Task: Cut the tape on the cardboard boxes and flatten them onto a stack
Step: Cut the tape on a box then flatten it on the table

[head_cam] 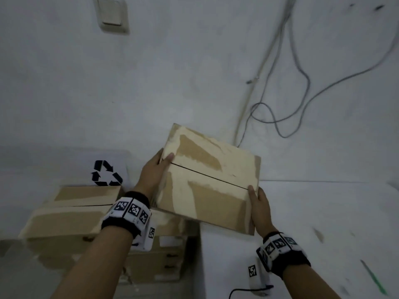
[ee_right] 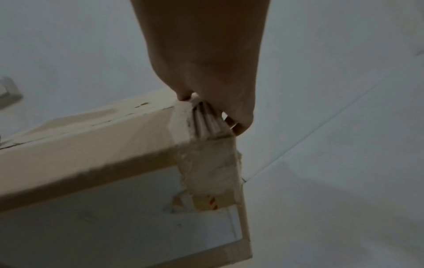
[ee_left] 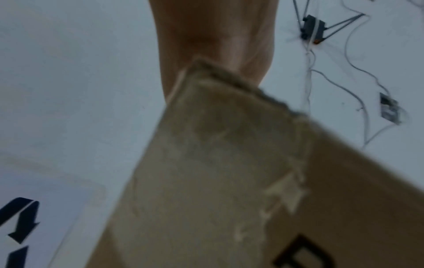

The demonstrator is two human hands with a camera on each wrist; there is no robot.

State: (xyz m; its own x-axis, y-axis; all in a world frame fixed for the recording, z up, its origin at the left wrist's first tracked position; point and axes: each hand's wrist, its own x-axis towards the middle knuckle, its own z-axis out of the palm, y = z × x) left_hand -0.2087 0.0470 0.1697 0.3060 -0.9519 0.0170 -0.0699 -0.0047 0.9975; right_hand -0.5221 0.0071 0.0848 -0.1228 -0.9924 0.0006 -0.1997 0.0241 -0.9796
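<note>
A closed cardboard box (head_cam: 207,180), brown with pale torn patches and a dark seam across its top, is held tilted in the air between both hands. My left hand (head_cam: 154,171) grips its left edge, thumb on top by the seam. My right hand (head_cam: 258,203) grips the right edge, thumb beside the seam's other end. The left wrist view shows the box's side (ee_left: 218,163) under my palm (ee_left: 218,36). In the right wrist view, fingers (ee_right: 238,127) curl round a corner (ee_right: 201,123) with crumpled tape.
Several more cardboard boxes (head_cam: 71,216) are piled at the lower left, before a white sheet with a black recycling symbol (head_cam: 105,173). A white surface (head_cam: 313,212) lies at the right. Grey cables (head_cam: 302,93) hang on the wall; a wall switch (head_cam: 112,15) is higher up.
</note>
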